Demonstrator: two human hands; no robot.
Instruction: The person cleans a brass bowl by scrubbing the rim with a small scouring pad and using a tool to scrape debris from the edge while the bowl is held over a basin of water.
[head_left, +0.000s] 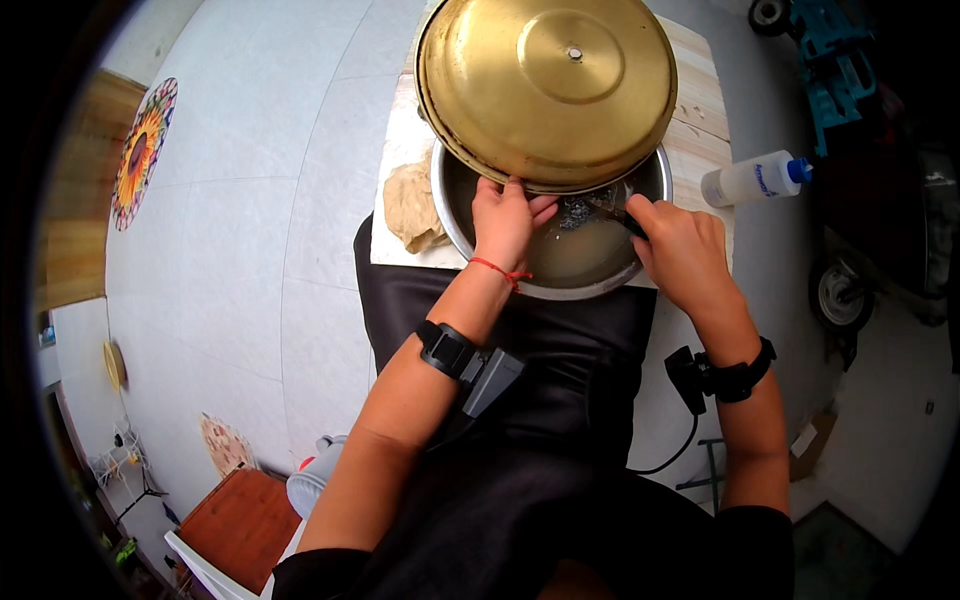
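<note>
A gold-coloured metal pot lid (480, 97) with a small central hole is tilted over a metal basin (664, 176) of cloudy water. My left hand (510, 221) holds the lid's lower rim, its fingers partly behind it. My right hand (671, 244) is closed on a dark handle (634, 223) at the basin's right side; what tool it belongs to is not clear. Beside that handle, a dark metallic scouring pad (577, 213) lies in the basin, below the lid's edge.
The basin stands on a pale wooden table (701, 124). Crumpled brown paper or cloth (412, 208) lies left of it, and a translucent squeeze bottle (750, 180) with a blue cap is to the right. A wheeled vehicle (840, 296) stands beyond.
</note>
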